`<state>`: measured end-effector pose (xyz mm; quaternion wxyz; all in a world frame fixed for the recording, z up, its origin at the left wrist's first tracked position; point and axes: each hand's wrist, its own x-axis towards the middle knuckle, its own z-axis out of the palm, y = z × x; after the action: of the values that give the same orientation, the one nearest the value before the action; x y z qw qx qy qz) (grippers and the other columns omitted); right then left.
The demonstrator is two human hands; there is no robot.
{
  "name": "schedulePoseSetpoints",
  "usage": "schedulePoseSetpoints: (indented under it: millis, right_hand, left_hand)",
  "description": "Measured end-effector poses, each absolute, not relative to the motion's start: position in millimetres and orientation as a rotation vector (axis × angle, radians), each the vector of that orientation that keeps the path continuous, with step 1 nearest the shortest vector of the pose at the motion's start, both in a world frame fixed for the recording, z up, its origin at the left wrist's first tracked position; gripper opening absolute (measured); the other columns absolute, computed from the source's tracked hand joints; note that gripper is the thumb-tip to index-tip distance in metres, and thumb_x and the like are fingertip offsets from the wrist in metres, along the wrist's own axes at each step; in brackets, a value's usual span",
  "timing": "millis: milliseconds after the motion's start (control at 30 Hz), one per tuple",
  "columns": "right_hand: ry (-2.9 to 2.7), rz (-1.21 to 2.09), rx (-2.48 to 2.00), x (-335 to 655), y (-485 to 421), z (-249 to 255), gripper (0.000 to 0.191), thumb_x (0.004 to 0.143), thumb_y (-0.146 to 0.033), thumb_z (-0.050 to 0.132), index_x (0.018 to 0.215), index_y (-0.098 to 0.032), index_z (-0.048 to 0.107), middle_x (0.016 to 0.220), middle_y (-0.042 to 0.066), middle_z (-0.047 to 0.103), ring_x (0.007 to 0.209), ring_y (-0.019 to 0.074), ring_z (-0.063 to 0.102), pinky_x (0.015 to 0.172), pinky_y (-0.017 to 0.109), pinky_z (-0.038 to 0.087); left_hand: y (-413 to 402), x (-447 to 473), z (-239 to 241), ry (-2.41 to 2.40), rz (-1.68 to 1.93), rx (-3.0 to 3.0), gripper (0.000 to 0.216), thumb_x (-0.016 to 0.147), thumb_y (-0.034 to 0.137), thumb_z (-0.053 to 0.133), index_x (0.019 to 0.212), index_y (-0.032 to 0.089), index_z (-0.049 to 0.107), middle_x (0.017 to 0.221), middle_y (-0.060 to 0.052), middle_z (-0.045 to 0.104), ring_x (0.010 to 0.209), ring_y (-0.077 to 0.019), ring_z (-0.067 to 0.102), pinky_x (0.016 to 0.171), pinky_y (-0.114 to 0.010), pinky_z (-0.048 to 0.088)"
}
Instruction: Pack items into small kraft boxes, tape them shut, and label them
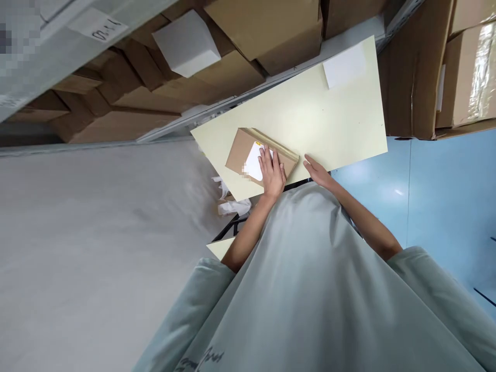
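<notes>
From here, the carton (241, 148) lies on the worktop (343, 121), label (253, 162) up. Left hand (273, 174): grip open, laid flat across the label. Right hand (318, 171): grip open and empty, just beside the carton. Handling — likely stiff and fairly light; hold by opposite sides.

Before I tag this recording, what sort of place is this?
Likely a warehouse storeroom or packing area: cardboard boxes crowd grey shelving that bears a code label, and a labelled carton lies on a pale tabletop under the left hand.
</notes>
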<state>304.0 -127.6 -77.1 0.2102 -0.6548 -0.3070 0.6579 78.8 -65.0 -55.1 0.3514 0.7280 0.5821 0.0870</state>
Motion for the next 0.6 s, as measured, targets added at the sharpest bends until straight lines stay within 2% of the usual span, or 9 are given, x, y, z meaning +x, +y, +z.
schedulePoseSetpoints:
  millis: [233,367,467,533,600]
  right_hand:
    - [-0.976,1.968,-1.479,280.2,-76.1,-98.6,0.116,0.1,-0.102,0.036,0.179,-0.019,0.052,0.19,0.007,0.041,0.183,0.0304,0.03,0.153,0.049,0.016]
    - [-0.984,2.05,-1.414,276.8,-58.5,-100.5,0.105,0.104,-0.096,0.04,0.18,-0.024,0.049,0.192,0.002,0.037,0.184,0.0267,0.026,0.153,0.048,0.014]
    - [-0.909,2.055,-1.587,282.3,-57.4,-94.5,0.095,0.109,-0.086,0.044,0.178,-0.021,0.051,0.193,0.005,0.036,0.185,0.028,0.021,0.153,0.048,0.01]
    - [-0.683,2.049,-1.757,288.4,-62.0,-86.8,0.091,0.113,-0.08,0.044,0.179,-0.018,0.048,0.195,0.01,0.031,0.185,0.0291,0.021,0.152,0.051,0.015]
    - [-0.418,2.096,-1.826,294.0,-67.5,-76.9,0.091,0.116,-0.076,0.038,0.182,-0.013,0.04,0.194,0.02,0.029,0.181,0.0317,0.034,0.147,0.055,0.033]
  left_hand:
    - [-66.1,82.2,-65.0,1.57,0.201,1.85,0.086,0.118,0.068,0.028,0.182,0.012,0.038,0.196,-0.024,0.017,0.186,-0.0333,-0.004,0.149,-0.067,0.002]
    - [-71.2,90.5,-61.7,1.607,0.21,1.843,0.087,0.118,0.07,0.024,0.182,0.012,0.037,0.196,-0.021,0.02,0.186,-0.0305,-0.005,0.15,-0.064,0.002]
    - [-60.2,90.3,-54.8,1.58,0.227,1.887,0.09,0.118,0.074,0.024,0.183,0.012,0.036,0.196,-0.021,0.021,0.186,-0.0292,0.004,0.151,-0.057,0.006]
    - [-33.6,82.0,-51.5,1.615,0.284,1.9,0.092,0.117,0.075,0.026,0.182,0.011,0.036,0.195,-0.021,0.023,0.186,-0.0281,0.01,0.152,-0.052,0.008]
    - [8.2,67.7,-50.5,1.736,0.371,1.846,0.09,0.117,0.075,0.03,0.181,0.012,0.039,0.193,-0.021,0.028,0.186,-0.0292,0.012,0.152,-0.053,0.009]
